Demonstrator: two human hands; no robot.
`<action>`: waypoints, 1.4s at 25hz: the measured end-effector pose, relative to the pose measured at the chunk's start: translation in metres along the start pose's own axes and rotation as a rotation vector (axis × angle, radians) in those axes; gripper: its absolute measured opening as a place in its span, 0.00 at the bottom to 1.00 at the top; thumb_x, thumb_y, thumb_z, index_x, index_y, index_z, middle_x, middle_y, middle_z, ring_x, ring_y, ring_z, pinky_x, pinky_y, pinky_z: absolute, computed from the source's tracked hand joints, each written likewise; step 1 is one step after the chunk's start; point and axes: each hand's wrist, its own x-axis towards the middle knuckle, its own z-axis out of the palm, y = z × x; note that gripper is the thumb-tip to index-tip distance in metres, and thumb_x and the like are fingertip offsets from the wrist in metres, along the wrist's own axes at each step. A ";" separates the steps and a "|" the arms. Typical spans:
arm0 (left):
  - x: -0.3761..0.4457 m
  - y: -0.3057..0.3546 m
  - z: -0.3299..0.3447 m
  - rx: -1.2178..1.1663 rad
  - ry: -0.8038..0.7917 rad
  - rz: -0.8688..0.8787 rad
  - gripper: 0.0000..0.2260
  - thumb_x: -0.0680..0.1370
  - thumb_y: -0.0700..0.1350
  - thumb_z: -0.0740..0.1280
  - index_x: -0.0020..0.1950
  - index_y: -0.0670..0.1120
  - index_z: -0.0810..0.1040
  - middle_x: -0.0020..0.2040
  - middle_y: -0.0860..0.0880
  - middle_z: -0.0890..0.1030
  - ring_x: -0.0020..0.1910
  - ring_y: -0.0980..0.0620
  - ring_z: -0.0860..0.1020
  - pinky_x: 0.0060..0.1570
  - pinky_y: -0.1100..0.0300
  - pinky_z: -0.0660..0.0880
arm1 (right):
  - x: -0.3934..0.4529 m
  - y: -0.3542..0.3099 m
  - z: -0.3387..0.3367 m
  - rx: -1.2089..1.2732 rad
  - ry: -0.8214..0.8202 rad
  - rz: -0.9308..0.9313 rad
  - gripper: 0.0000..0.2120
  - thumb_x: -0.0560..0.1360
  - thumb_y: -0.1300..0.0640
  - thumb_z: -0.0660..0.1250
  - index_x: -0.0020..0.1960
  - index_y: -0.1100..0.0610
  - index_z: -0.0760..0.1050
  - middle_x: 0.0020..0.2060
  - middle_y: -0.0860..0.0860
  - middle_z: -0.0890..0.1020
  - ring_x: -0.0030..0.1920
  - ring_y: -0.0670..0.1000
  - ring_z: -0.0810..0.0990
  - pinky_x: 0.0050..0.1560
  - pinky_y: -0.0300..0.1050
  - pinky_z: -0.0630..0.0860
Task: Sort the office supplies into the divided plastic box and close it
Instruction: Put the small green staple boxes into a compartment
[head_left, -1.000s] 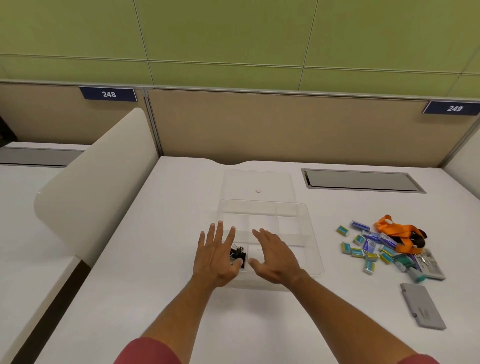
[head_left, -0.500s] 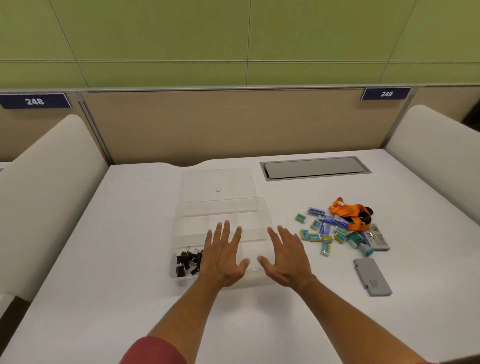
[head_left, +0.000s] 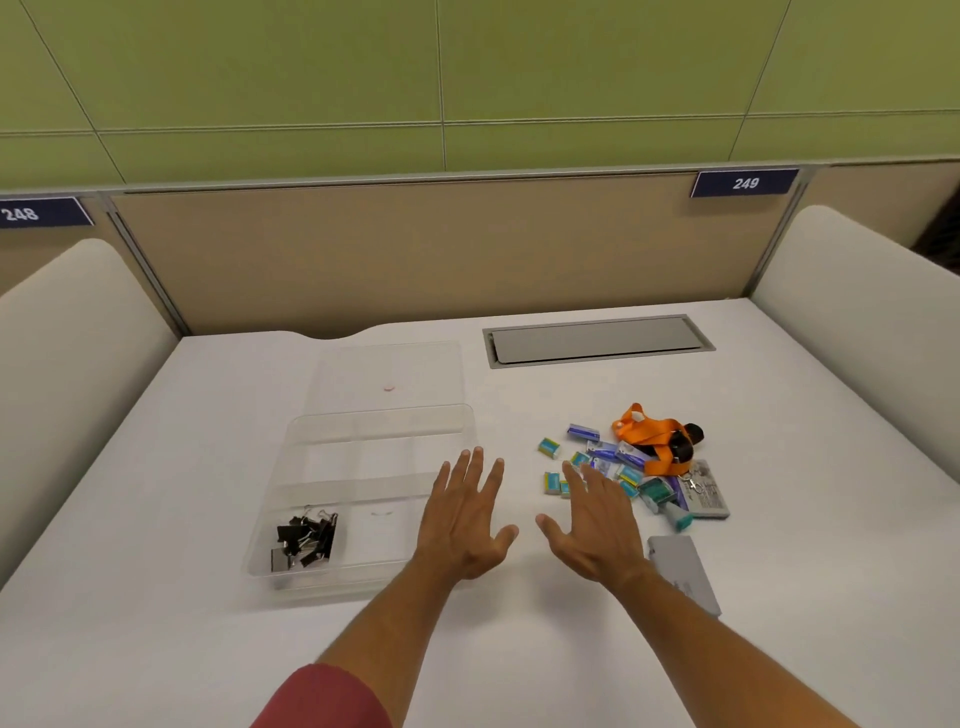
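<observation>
A clear divided plastic box (head_left: 291, 436) lies on the white desk, its clear lid (head_left: 384, 366) flat behind it. Black binder clips (head_left: 305, 538) fill its near left compartment. My left hand (head_left: 465, 519) hovers flat over the box's right edge, fingers spread, holding nothing. My right hand (head_left: 597, 525) is spread open beside it, fingertips over the near edge of a pile of small blue and teal staple boxes (head_left: 592, 460). An orange lanyard (head_left: 657, 441), a card badge (head_left: 704, 493) and a grey flat case (head_left: 680, 569) lie to the right.
A grey cable hatch (head_left: 592, 340) is set into the desk at the back. Rounded cream side dividers (head_left: 67, 353) stand left and right (head_left: 857, 312), with a tan partition behind.
Both hands have shifted right, off the box's near compartments and toward the staple pile. The view has swung right, uncovering the binder clips.
</observation>
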 end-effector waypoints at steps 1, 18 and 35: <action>0.003 0.005 0.001 0.000 0.001 0.001 0.37 0.77 0.64 0.53 0.79 0.52 0.39 0.79 0.45 0.39 0.78 0.46 0.39 0.72 0.50 0.33 | 0.002 0.006 -0.001 -0.002 -0.008 0.002 0.40 0.73 0.33 0.54 0.78 0.50 0.47 0.78 0.54 0.53 0.77 0.56 0.51 0.75 0.54 0.50; 0.032 0.092 0.032 -0.087 -0.089 -0.064 0.35 0.77 0.60 0.58 0.79 0.48 0.49 0.80 0.45 0.47 0.79 0.47 0.45 0.73 0.57 0.39 | 0.048 0.077 0.002 -0.091 -0.015 -0.108 0.20 0.77 0.51 0.65 0.67 0.52 0.69 0.63 0.53 0.74 0.63 0.52 0.71 0.59 0.46 0.73; 0.068 0.121 0.040 -0.086 -0.280 0.144 0.11 0.77 0.42 0.62 0.59 0.44 0.70 0.59 0.44 0.73 0.58 0.44 0.72 0.53 0.50 0.75 | 0.051 0.101 -0.016 0.390 0.158 0.001 0.09 0.78 0.59 0.60 0.57 0.56 0.74 0.52 0.54 0.77 0.50 0.50 0.75 0.48 0.46 0.75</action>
